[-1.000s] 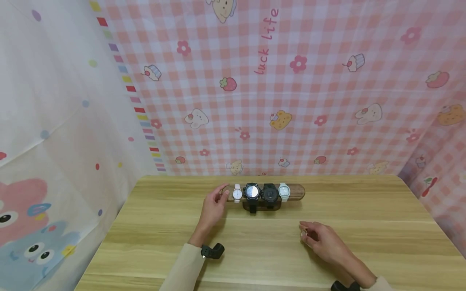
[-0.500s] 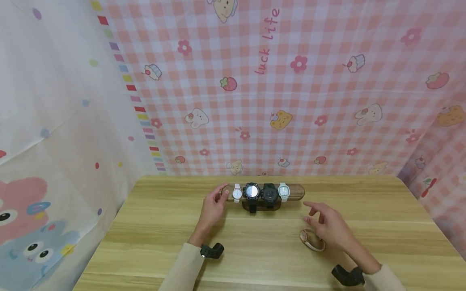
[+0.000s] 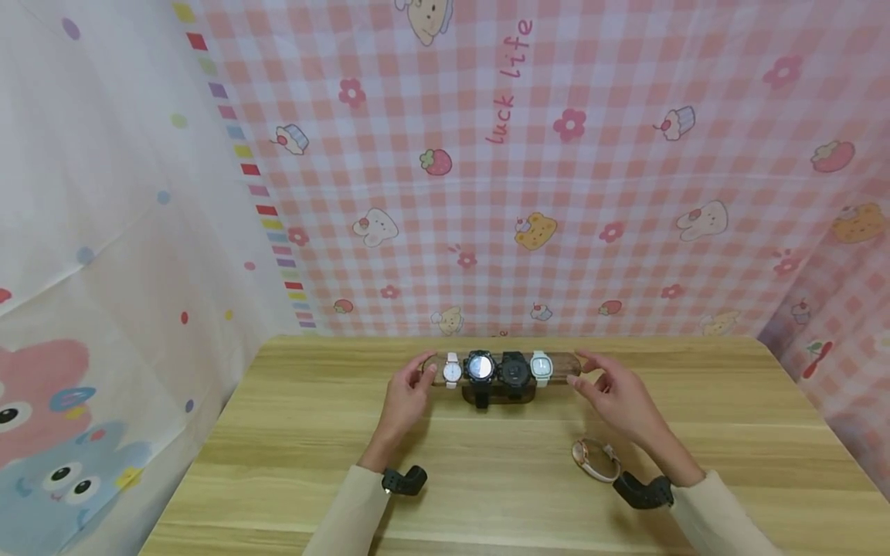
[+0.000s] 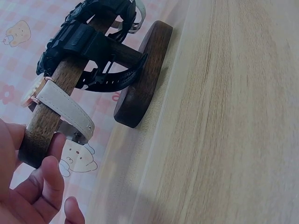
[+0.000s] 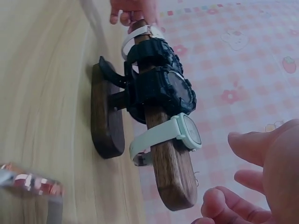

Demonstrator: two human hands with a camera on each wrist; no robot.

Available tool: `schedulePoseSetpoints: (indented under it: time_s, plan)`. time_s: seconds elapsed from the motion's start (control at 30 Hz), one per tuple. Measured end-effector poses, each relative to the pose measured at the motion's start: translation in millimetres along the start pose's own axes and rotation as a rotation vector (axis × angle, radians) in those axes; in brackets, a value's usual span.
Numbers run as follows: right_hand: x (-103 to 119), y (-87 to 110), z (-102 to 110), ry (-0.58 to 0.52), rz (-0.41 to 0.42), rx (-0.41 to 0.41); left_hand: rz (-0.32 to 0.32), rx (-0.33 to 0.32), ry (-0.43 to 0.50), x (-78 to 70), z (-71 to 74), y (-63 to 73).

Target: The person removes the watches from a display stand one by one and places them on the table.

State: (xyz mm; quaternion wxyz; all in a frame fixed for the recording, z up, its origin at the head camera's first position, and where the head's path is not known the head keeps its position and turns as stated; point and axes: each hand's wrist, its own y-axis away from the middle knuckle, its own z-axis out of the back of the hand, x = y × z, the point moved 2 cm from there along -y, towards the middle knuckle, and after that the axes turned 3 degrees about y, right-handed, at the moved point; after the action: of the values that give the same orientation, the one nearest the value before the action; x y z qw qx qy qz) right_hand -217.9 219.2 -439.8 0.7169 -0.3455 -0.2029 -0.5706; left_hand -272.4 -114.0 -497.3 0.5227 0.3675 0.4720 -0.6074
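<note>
A dark wooden watch stand (image 3: 565, 369) is on the table, its horizontal bar raised above a rounded base (image 4: 147, 74). Along the bar sit a white-strapped watch (image 3: 452, 372), two chunky black watches (image 3: 480, 367) and a pale mint square watch (image 3: 541, 367). My left hand (image 3: 409, 392) pinches the bar's left end between thumb and fingers. Around the bar's right end, my right hand (image 3: 626, 400) has thumb and fingers spread; the right wrist view shows a gap to the wood. Below that hand, a rose-gold watch with a pale strap (image 3: 596, 461) lies on the tabletop.
The wooden table (image 3: 487, 494) reaches back to a pink checked curtain (image 3: 417, 193) close behind the stand. A white patterned curtain (image 3: 139, 255) hangs at the left. Black wrist mounts (image 3: 405, 480) sit on both forearms.
My right hand has let go of the rose-gold watch, leaving it on the table, and has moved up to the stand's right end. The left hand keeps its hold.
</note>
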Motion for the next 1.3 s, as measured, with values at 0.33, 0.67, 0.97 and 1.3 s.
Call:
schedulePoseSetpoints:
  time_s: [0.33, 0.67, 0.97, 1.3]
  plan:
    - [-3.3, -14.4, -13.4, -0.074, -0.012, 0.006, 0.005, 0.000, -0.012, 0.5, -1.0, 0.8]
    - [-2.2, -24.5, -24.6, -0.150, -0.075, 0.030, -0.004, 0.004, 0.004, 1.0, -2.3, 2.0]
    - [0.7, -29.6, -36.4, -0.151, -0.088, -0.006, 0.014, -0.003, -0.001, -1.6, -0.7, 1.3]
    - [6.7, -32.5, -40.9, -0.176, -0.102, 0.010, 0.006, -0.006, 0.015, -0.9, 0.6, -0.9]
